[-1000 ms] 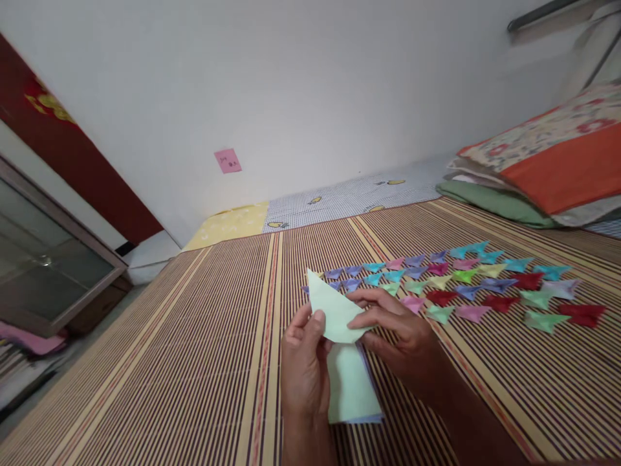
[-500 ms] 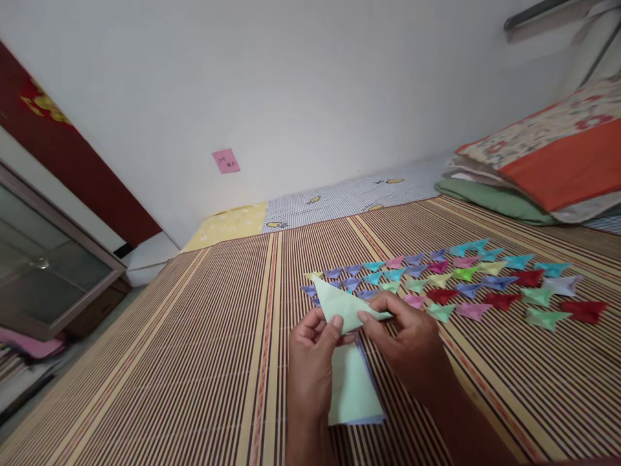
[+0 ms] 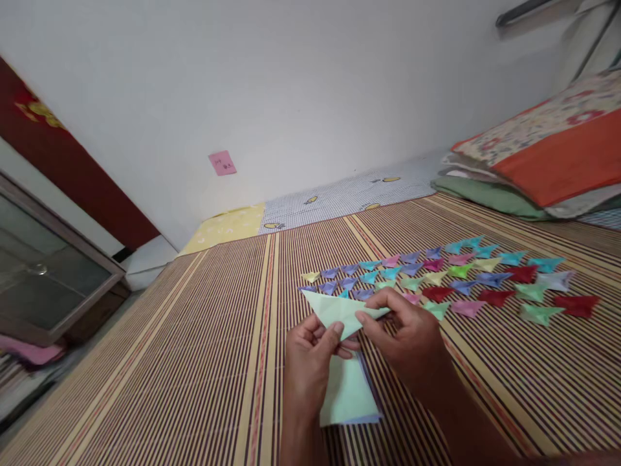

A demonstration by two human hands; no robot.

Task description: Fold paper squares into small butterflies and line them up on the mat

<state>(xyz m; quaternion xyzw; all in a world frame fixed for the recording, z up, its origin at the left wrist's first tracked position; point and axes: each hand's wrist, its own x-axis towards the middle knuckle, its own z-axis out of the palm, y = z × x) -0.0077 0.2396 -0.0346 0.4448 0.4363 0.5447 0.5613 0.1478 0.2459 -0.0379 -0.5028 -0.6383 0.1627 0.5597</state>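
A pale green sheet of paper, folded into a triangle, is held above the mat between both hands. My left hand pinches its lower edge, thumb on the front and fingers behind. At the right corner my right hand grips the paper between thumb and index finger. Below the hands lies a stack of paper, light green on top with a bluish edge, partly hidden by my left hand. Just beyond, several small folded paper shapes in many colours stand in rows, some of them hidden behind my right hand.
A striped woven mat covers the surface. Folded bedding is piled at the far right, against the wall. Patterned cloth borders the mat's back edge. At left stands a glass-fronted cabinet; a pink note is on the wall.
The triangle's upper left point has tipped down and to the left, and the paper looks flatter. Both hands keep their hold. The whole view has shifted slightly.
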